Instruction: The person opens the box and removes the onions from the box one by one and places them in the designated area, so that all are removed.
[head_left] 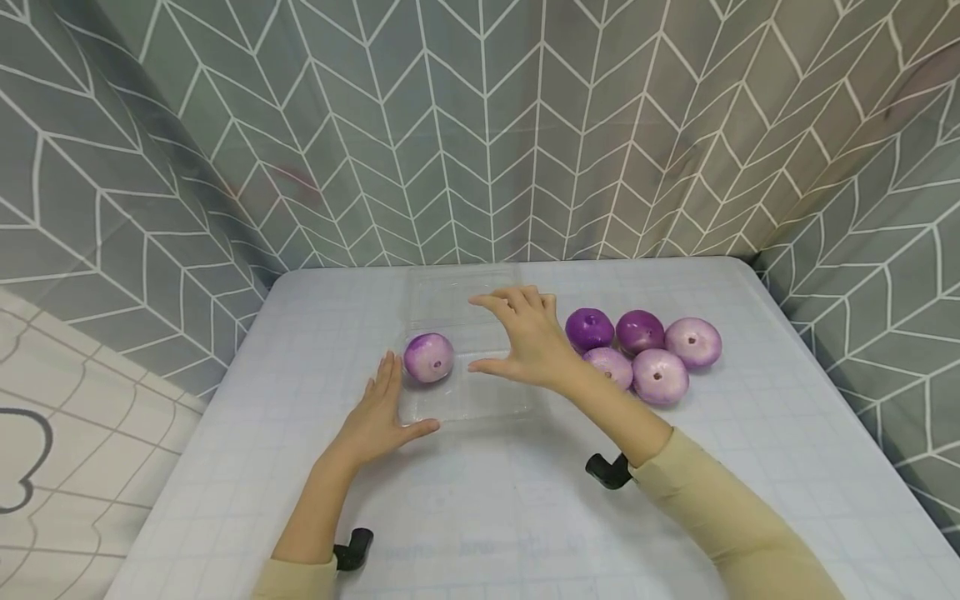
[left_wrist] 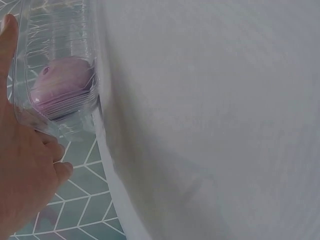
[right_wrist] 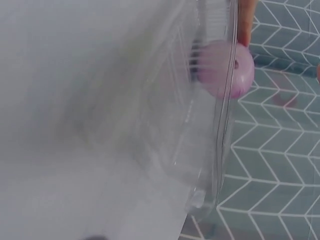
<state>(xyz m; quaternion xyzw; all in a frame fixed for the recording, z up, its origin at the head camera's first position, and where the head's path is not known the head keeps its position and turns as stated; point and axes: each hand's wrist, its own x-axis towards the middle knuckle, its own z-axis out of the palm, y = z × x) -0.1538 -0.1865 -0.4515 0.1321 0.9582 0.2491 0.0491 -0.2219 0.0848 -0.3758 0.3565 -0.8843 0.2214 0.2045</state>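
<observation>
A clear plastic clamshell box (head_left: pixel 491 404) lies on the table with its lid (head_left: pixel 457 292) folded back, away from the person. One red onion (head_left: pixel 428 357), pale purple with a darker top, sits in the left part of the box. Along the box's left side rests the left hand (head_left: pixel 375 421), fingers straight and thumb spread at the front corner; the left wrist view shows that hand (left_wrist: pixel 25 172) against the clear wall. Over the box's right part hovers the right hand (head_left: pixel 528 337), thumb and fingers wide apart, holding nothing. In the right wrist view the onion (right_wrist: pixel 225 70) shows partly through the plastic.
Several more red onions (head_left: pixel 660 377) lie grouped on the white table (head_left: pixel 480 508), right of the box and beside the right forearm. Black wrist mounts stick out from both sleeves. A grey patterned curtain (head_left: pixel 487 142) hangs behind the table's far edge.
</observation>
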